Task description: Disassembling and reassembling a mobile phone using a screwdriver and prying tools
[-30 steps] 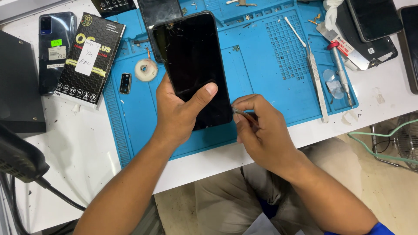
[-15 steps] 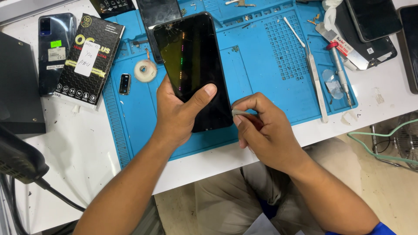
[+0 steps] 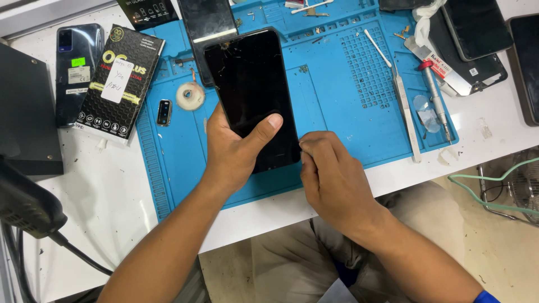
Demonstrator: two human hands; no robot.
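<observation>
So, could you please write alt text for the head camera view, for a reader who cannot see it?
A person's left hand holds a black phone with a cracked screen over a blue work mat, while the right hand touches the phone's lower right edge. Tweezers, a screwdriver and other phones lie around.

A phone [image 3: 252, 95] lies mid-mat [image 3: 348, 118]; a tape roll [image 3: 190, 96] sits left of it, tweezers [image 3: 407, 118] and perhaps a screwdriver [image 3: 435, 95] near the mat's right edge.
</observation>
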